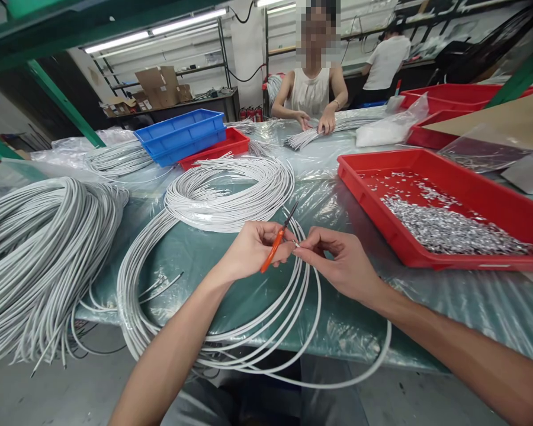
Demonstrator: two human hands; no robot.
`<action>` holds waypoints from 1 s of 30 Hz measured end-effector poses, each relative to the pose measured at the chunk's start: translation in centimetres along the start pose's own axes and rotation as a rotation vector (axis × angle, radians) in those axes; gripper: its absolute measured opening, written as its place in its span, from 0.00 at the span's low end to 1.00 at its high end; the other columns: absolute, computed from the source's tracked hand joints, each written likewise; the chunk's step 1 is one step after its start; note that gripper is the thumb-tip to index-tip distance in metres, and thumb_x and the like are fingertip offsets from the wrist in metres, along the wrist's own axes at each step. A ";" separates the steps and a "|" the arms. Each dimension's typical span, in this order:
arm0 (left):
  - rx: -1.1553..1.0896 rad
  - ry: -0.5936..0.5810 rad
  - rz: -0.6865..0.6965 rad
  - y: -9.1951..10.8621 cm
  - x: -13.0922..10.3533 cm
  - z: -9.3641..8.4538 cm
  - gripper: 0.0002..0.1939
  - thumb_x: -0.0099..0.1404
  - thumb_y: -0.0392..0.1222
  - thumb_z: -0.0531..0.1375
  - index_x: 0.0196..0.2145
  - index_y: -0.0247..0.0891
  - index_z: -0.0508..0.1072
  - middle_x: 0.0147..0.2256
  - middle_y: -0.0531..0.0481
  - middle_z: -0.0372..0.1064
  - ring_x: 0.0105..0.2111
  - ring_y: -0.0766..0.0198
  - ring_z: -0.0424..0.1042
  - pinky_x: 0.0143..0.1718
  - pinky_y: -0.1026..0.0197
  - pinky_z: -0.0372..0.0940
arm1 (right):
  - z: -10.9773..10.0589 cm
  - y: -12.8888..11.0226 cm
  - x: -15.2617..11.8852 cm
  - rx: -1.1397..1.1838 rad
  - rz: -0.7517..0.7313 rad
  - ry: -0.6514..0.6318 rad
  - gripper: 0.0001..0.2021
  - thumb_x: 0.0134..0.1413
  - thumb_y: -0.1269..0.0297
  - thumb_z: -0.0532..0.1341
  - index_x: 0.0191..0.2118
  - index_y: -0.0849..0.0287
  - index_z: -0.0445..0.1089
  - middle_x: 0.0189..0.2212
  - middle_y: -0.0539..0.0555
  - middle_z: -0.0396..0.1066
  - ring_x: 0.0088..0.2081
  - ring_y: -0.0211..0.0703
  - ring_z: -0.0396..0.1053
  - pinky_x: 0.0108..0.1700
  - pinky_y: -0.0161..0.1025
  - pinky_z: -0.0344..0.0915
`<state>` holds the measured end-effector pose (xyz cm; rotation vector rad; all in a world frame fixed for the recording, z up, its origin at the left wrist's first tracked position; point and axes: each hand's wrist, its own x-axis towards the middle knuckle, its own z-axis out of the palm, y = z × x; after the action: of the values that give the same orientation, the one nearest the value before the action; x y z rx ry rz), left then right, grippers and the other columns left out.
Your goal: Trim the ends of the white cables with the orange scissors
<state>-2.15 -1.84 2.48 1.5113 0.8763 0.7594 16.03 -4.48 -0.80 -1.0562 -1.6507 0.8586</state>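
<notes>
My left hand [260,248] is closed around a pair of orange-handled snips [273,251], whose dark pointed tip sticks up beyond the fingers. Thumb and forefinger of this hand also pinch a cable end. My right hand [337,257] meets it fingertip to fingertip, pinching a small shiny metal piece [296,244] at that end. Fingers hide most of it, so I cannot tell how far the piece sits on the cable. Below both hands, a loose coil of grey-white cable [131,278] spreads over the table and past its front edge.
A white cable coil [231,204] lies just beyond my hands. Thick cable bundles [39,254] fill the left side. At right stands a red tray [408,251] with many small metal pieces [448,228]. Blue bin [182,133] behind; a co-worker [313,89] handles wires [304,137] across the table.
</notes>
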 end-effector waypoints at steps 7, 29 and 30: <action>-0.007 0.006 -0.006 -0.3 0.1 0.0 0.14 0.52 0.44 0.68 0.31 0.32 0.73 0.19 0.56 0.64 0.19 0.74 0.62 0.20 0.70 0.59 | 0.1 -0.3 -0.1 -0.108 -0.055 0.040 0.12 0.55 0.60 0.63 0.24 0.58 0.67 0.20 0.48 0.63 0.23 0.36 0.55 0.26 0.37 0.54; 0.011 0.003 0.035 -0.9 0.3 -0.4 0.04 0.50 0.29 0.58 0.27 0.32 0.70 0.19 0.58 0.62 0.18 0.76 0.58 0.21 0.70 0.54 | 0.3 0.0 -0.1 -0.107 -0.021 0.019 0.11 0.56 0.58 0.62 0.26 0.58 0.72 0.22 0.50 0.68 0.25 0.38 0.61 0.28 0.37 0.58; 0.008 0.005 0.035 -0.9 0.3 -0.4 0.05 0.50 0.29 0.58 0.27 0.32 0.70 0.19 0.58 0.62 0.18 0.76 0.58 0.20 0.70 0.53 | 0.3 0.0 -0.1 -0.103 -0.020 0.017 0.12 0.56 0.57 0.62 0.26 0.58 0.72 0.22 0.50 0.68 0.25 0.39 0.61 0.28 0.37 0.58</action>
<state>-2.40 -1.32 1.65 1.5359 0.8588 0.7866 15.73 -4.59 -0.88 -1.1130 -1.7039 0.7564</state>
